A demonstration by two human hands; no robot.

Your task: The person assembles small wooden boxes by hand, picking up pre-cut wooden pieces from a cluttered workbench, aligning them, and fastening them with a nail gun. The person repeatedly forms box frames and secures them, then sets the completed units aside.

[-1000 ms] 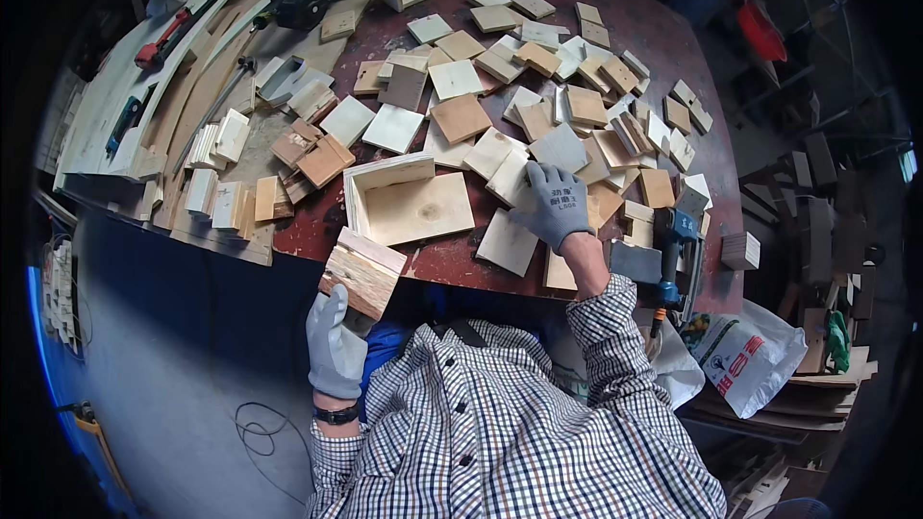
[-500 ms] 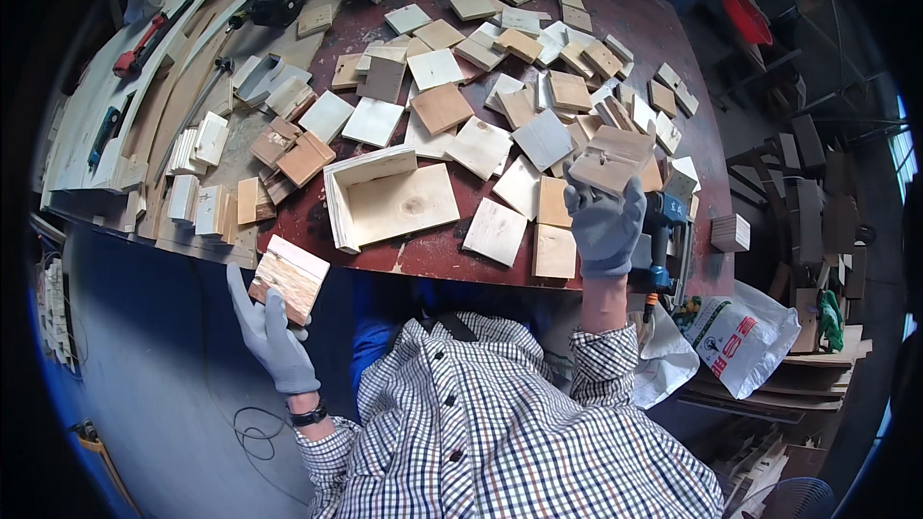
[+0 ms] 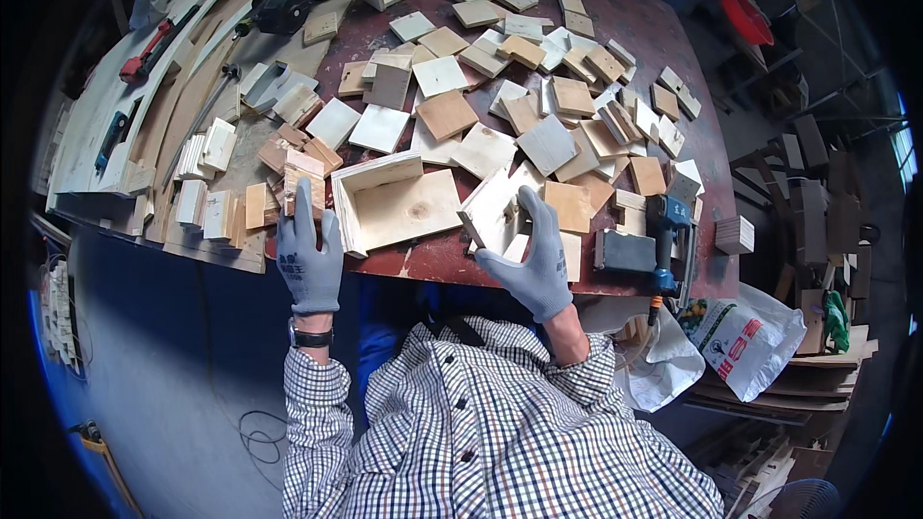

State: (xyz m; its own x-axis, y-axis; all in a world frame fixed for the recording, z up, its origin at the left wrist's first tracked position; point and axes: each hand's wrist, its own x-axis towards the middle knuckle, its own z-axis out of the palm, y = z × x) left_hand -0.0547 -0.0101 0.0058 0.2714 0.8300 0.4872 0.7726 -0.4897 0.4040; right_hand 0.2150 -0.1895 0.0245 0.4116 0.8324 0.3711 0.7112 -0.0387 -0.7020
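My left hand (image 3: 310, 264), in a grey work glove, reaches to the table's near left edge. Its index finger lies stretched against a small brown wood block (image 3: 304, 169) beside other blocks, and the thumb stands apart. My right hand (image 3: 538, 264), gloved the same way, grips a pale square wood block (image 3: 498, 211) with a dark knot, thumb and fingers at its edges. That block is tilted above other pieces near the front edge. Between my hands sits an L-shaped wooden piece (image 3: 409, 210), a flat board with an upright board along its back and side.
Many loose wood blocks (image 3: 447, 113) cover the dark red table (image 3: 433, 264). A blue nail gun (image 3: 665, 240) with an orange hose fitting lies at the right front. Long boards (image 3: 183, 67) with power tools fill the left. White sacks (image 3: 740, 336) hang at the right.
My left hand has moved up onto the table, bringing its block to the left-hand group. My right hand has come left and nearer with its block, beside the L-shaped piece.
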